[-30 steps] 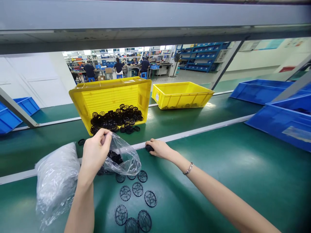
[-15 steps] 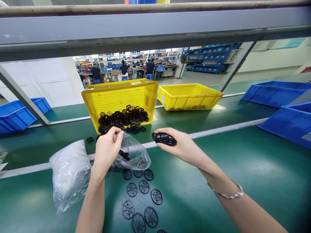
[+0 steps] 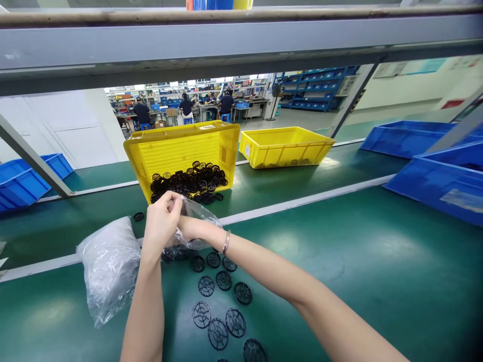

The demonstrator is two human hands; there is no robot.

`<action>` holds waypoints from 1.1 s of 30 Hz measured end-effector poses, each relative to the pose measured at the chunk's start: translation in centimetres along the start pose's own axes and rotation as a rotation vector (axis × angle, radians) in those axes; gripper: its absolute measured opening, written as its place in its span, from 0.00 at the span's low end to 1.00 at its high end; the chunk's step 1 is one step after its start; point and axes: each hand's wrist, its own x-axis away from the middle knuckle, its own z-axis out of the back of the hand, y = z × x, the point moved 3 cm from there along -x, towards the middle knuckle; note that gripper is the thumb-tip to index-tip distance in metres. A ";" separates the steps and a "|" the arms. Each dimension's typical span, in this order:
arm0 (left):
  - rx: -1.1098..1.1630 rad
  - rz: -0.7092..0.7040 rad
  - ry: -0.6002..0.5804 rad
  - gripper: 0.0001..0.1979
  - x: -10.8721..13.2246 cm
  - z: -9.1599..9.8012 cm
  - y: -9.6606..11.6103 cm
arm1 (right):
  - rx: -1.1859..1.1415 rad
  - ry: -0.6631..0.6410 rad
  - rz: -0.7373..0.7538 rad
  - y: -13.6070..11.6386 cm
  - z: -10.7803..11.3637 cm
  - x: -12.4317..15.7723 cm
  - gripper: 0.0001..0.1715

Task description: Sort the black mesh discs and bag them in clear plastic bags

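in the head view, the step in hand looks like work at the mouth of a clear plastic bag (image 3: 199, 215), which sits just in front of a tilted yellow crate (image 3: 181, 151); what is inside the bag is hard to tell through the film. the left hand (image 3: 162, 221) is raised over the bag's top edge, its grip together on the film, with the forearm rising from the bottom of the view. the right hand (image 3: 192, 229) reaches across from the right, forearm low and nearly level. its fingers pass behind the left hand and the film, so i cannot tell whether that grip is apart or together. a thin bracelet (image 3: 226, 242) circles the right wrist.

black spoked plastic discs (image 3: 224, 280) lie scattered on the green surface (image 3: 339, 281), on the near side of the crate, just below the bag. one stray disc (image 3: 138, 216) lies near the crate's front left corner, and a heap of black parts (image 3: 188, 181) fills the crate's low end. a bundled clear bag (image 3: 109, 266) lies to the crate's near left, and a second yellow crate (image 3: 285, 148) stands to its right. blue bins (image 3: 437, 183) sit farther right.
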 end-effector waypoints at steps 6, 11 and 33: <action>-0.014 0.094 0.163 0.10 -0.7 1.9 -2.1 | -0.048 0.413 -0.012 -2.4 4.5 9.7 0.17; -0.022 0.110 0.200 0.11 -0.7 2.3 -2.6 | 0.027 0.225 -0.213 -2.1 0.3 22.0 0.14; -0.021 -0.024 0.140 0.11 0.0 1.3 -0.9 | 0.101 0.124 -0.433 -7.5 -10.8 29.5 0.24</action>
